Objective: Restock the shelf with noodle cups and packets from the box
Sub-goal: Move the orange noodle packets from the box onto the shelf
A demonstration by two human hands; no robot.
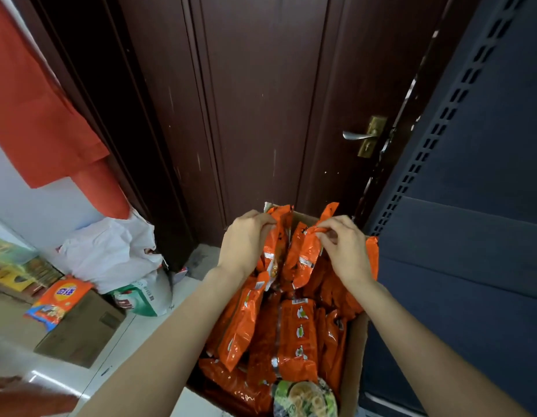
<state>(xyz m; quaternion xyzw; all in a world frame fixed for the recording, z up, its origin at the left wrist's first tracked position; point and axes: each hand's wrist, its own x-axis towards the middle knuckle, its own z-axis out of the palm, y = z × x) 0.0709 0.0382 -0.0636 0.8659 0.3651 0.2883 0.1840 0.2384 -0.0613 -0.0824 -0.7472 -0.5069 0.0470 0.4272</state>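
An open cardboard box (356, 356) on the floor is full of several orange noodle packets (294, 335). A noodle cup (305, 398) with a green and white lid lies at the box's near end. My left hand (246, 242) grips the top of an upright orange packet (276, 236) at the far end of the box. My right hand (342, 245) pinches the top edge of another orange packet (306, 260) beside it. Both packets stand partly raised above the rest.
A dark blue shelf unit side panel (471, 191) stands right of the box. A dark brown door (261, 100) with a handle (359, 135) is straight ahead. To the left are a closed cardboard box (81, 329), an orange bag (61, 299), white bags (111, 254) and red cloth (35, 115).
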